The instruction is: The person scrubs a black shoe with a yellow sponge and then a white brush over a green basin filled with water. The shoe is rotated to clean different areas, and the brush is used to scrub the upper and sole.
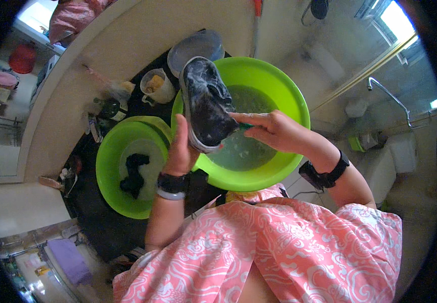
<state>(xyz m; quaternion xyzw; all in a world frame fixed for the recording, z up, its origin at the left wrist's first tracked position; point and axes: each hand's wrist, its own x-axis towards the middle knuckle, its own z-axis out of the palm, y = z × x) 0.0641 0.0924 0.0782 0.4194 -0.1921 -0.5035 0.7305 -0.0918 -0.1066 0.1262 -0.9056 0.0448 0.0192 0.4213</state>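
Observation:
My left hand [179, 155] holds a dark sneaker [203, 96] by its pale sole, thumb along the edge. White suds streak the upper, and the shoe is tilted above the left side of a large lime-green basin [291, 96] of cloudy, foamy water. My right hand [279, 132] reaches in from the right, its index finger stretched toward the shoe's opening. Its fingers close on a green-handled brush [245, 125], mostly hidden by the hand and shoe. To the left, a smaller green basin [108, 174] contains a soaked black item [134, 177] in murky water.
Behind the basins stand a white mug [164, 92] with a yellowish sponge inside and a translucent lid-like dish [198, 45]. A dark bottle [111, 108] lies by the wall. A purple towel [69, 260] hangs at lower left; a metal faucet pipe [390, 93] is at right.

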